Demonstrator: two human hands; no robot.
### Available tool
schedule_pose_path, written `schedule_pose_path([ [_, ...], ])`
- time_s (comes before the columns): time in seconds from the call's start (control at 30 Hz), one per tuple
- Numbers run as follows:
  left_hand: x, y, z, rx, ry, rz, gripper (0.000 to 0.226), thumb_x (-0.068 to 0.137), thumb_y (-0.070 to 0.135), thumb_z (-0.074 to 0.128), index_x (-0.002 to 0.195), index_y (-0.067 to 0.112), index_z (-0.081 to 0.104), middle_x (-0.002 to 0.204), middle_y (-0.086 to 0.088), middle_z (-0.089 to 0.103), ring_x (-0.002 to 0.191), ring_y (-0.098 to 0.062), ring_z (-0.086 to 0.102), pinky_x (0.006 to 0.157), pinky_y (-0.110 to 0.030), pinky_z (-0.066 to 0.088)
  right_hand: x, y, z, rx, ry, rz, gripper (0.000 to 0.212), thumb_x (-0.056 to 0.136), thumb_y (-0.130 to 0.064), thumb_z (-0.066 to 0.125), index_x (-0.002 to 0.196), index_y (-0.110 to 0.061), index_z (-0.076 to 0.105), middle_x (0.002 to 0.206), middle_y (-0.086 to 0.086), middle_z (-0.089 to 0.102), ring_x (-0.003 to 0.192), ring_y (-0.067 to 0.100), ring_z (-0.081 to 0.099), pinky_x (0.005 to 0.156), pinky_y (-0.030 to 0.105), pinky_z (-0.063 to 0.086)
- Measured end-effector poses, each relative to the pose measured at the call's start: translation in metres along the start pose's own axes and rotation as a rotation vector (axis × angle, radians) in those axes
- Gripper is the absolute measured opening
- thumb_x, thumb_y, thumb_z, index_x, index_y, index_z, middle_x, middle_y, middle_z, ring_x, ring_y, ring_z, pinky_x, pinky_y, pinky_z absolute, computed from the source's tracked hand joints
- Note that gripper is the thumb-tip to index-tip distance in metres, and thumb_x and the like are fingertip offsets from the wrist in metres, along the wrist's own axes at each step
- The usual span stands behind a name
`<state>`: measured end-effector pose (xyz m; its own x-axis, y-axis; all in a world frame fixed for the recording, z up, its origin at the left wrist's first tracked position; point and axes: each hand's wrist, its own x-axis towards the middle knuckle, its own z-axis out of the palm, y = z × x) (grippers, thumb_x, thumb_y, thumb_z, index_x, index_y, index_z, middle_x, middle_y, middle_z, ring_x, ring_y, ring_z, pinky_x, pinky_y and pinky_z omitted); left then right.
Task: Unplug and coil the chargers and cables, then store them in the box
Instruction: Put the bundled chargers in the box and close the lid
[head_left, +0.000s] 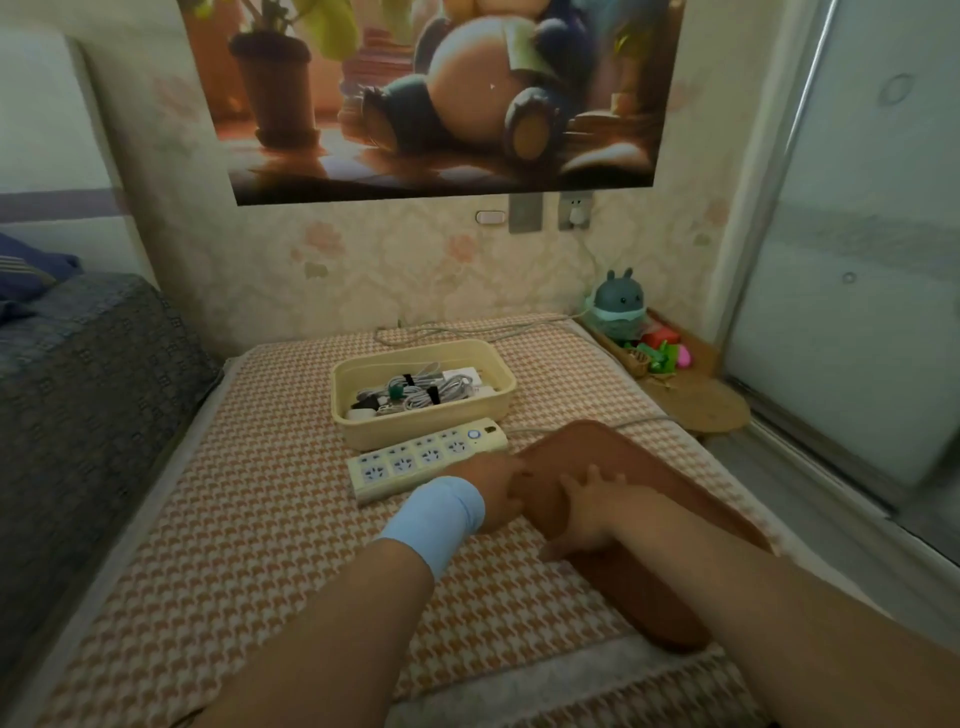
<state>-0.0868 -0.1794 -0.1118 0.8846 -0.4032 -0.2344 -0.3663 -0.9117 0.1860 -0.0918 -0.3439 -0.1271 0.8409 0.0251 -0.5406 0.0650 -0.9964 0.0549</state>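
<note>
Currently: left hand (493, 491) fingers curl over the left edge of the brown lid (597, 447); right hand (587, 512) fingers lie spread and flat on its top. Lid long axis runs far-left to near-right on the checked pad (234, 519). Power strip (426, 457) lies just beyond the left hand, switch end pointing right. Cream box (384, 428) sits directly behind, parallel to the strip, holding coiled, tied cables (415, 392).
</note>
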Motion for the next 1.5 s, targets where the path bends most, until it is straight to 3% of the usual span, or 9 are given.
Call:
schedule_pose_path([
  [0.1, -0.009, 0.001, 0.004, -0.015, -0.008, 0.010, 0.053, 0.098, 0.031, 0.050, 0.148, 0.024, 0.036, 0.153, -0.004, 0.037, 0.135, -0.027, 0.042, 0.110, -0.041, 0.039, -0.021, 0.004, -0.001, -0.052, 0.076, -0.109, 0.100, 0.090, -0.065, 0.058, 0.161, -0.014, 0.009, 0.166, 0.016, 0.014, 0.151, 0.039, 0.018, 0.119, 0.050, 0.023],
  [0.23, -0.012, -0.009, 0.007, 0.004, 0.047, 0.022, 0.063, 0.092, 0.028, 0.059, 0.148, 0.037, 0.030, 0.153, 0.001, 0.035, 0.138, -0.025, 0.037, 0.110, -0.044, 0.039, -0.037, 0.001, -0.006, -0.233, 0.279, -0.183, 0.044, 0.096, -0.040, 0.057, 0.130, -0.012, 0.056, 0.125, 0.008, 0.062, 0.111, 0.026, 0.061, 0.089, 0.036, 0.051],
  [0.47, -0.015, -0.006, -0.019, -0.019, 0.463, 0.165, 0.058, 0.092, 0.022, 0.061, 0.144, 0.033, 0.038, 0.150, 0.004, 0.039, 0.135, -0.023, 0.038, 0.109, -0.039, 0.037, -0.048, -0.001, -0.041, -0.286, 0.666, -0.202, 0.025, 0.102, -0.010, 0.047, 0.126, -0.010, 0.054, 0.117, 0.006, 0.067, 0.102, 0.026, 0.067, 0.072, 0.035, 0.044],
  [0.67, -0.014, -0.029, -0.036, -0.036, 0.689, 0.189, 0.042, 0.091, 0.010, 0.059, 0.131, 0.023, 0.058, 0.117, -0.005, 0.059, 0.110, -0.028, 0.052, 0.090, -0.043, 0.047, -0.038, -0.018, -0.050, -0.395, 1.224, -0.369, 0.029, 0.054, -0.006, 0.088, 0.072, -0.013, 0.066, 0.053, 0.001, 0.059, 0.039, 0.022, 0.055, 0.039, 0.025, 0.036],
  [0.77, -0.016, -0.045, -0.049, 0.019, 0.864, 0.223, 0.038, 0.083, -0.006, 0.060, 0.110, 0.018, 0.073, 0.093, -0.009, 0.065, 0.084, -0.032, 0.060, 0.064, -0.044, 0.054, -0.029, -0.031, -0.052, -0.390, 1.396, -0.398, 0.019, 0.070, -0.006, 0.077, 0.078, -0.016, 0.064, 0.060, 0.000, 0.059, 0.049, 0.022, 0.057, 0.046, 0.028, 0.036],
  [0.87, -0.021, -0.061, -0.064, 0.027, 1.019, 0.254, 0.047, 0.068, -0.017, 0.066, 0.098, 0.017, 0.078, 0.084, -0.007, 0.070, 0.073, -0.030, 0.064, 0.057, -0.037, 0.055, -0.019, -0.037, -0.062, -0.294, 1.415, -0.363, 0.026, 0.074, -0.007, 0.076, 0.095, -0.015, 0.065, 0.078, 0.002, 0.067, 0.066, 0.025, 0.063, 0.057, 0.033, 0.044],
  [1.1, -0.016, -0.128, -0.053, -0.012, 1.073, 0.078, 0.045, 0.066, -0.022, 0.066, 0.092, 0.012, 0.079, 0.092, -0.010, 0.074, 0.082, -0.032, 0.067, 0.074, -0.042, 0.058, 0.025, -0.046, -0.078, -0.257, 1.053, -0.237, 0.065, 0.087, -0.009, 0.065, 0.147, -0.017, 0.040, 0.140, 0.010, 0.054, 0.123, 0.033, 0.055, 0.111, 0.055, 0.032],
  [1.23, -0.008, -0.153, -0.037, 0.021, 0.989, -0.043, 0.045, 0.071, -0.014, 0.066, 0.102, 0.017, 0.077, 0.101, -0.010, 0.072, 0.090, -0.034, 0.064, 0.078, -0.041, 0.056, 0.051, -0.067, -0.089, -0.207, 0.964, -0.286, 0.072, 0.093, 0.001, 0.055, 0.155, -0.020, 0.026, 0.153, 0.010, 0.040, 0.137, 0.034, 0.041, 0.116, 0.060, 0.023],
  [1.5, 0.011, -0.195, -0.015, 0.048, 0.632, -0.272, 0.047, 0.099, 0.043, 0.044, 0.145, 0.035, 0.041, 0.149, 0.006, 0.042, 0.135, -0.021, 0.036, 0.114, -0.041, 0.027, 0.107, -0.103, -0.089, -0.207, 0.874, -0.320, 0.076, 0.092, 0.004, 0.057, 0.157, -0.017, 0.023, 0.162, 0.011, 0.027, 0.149, 0.035, 0.023, 0.120, 0.063, 0.014],
])
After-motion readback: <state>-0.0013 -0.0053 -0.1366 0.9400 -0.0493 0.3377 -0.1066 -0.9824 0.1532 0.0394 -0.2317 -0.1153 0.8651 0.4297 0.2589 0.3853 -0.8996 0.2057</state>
